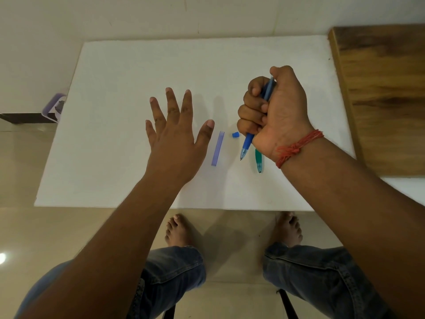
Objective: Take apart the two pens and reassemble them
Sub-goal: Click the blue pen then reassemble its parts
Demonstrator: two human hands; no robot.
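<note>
My right hand (276, 111) grips a blue pen (247, 143) in a fist above the white table (138, 65), its tip pointing down toward me. A green pen (259, 161) lies on the table just beneath that hand, mostly hidden by the wrist. A small blue cap piece (235, 134) sits on the table left of the blue pen. Further left lies a translucent purple barrel piece (218, 148). My left hand (177, 132) hovers over the table with fingers spread, its thumb close to the purple piece, holding nothing.
A wooden board (379, 88) lies along the table's right side. A purple object (55, 108) sits on a dark ledge off the left edge. My knees and bare feet show below the table's front edge.
</note>
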